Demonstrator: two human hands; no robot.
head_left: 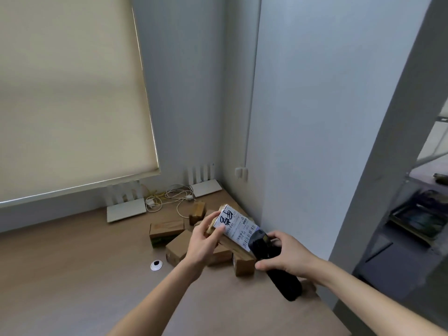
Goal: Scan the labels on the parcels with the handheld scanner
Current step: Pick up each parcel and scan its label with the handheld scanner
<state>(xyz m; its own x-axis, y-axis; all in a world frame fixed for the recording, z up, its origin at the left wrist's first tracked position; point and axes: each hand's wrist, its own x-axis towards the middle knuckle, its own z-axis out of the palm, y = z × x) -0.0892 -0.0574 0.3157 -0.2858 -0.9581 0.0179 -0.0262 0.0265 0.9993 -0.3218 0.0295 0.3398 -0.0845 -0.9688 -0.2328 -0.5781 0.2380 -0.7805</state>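
We grip a parcel (230,232) in our left hand (202,241) and aim the scanner (271,260), gripped in our right hand (284,258), at its label (238,226); next, trigger.

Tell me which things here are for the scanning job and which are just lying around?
For the job:
scanner in the right hand
labelled parcel in the left hand
other parcels on the desk

Just lying about:
two routers
cables
blind
shelves

parcel label (236,226): handwritten marks, unreadable
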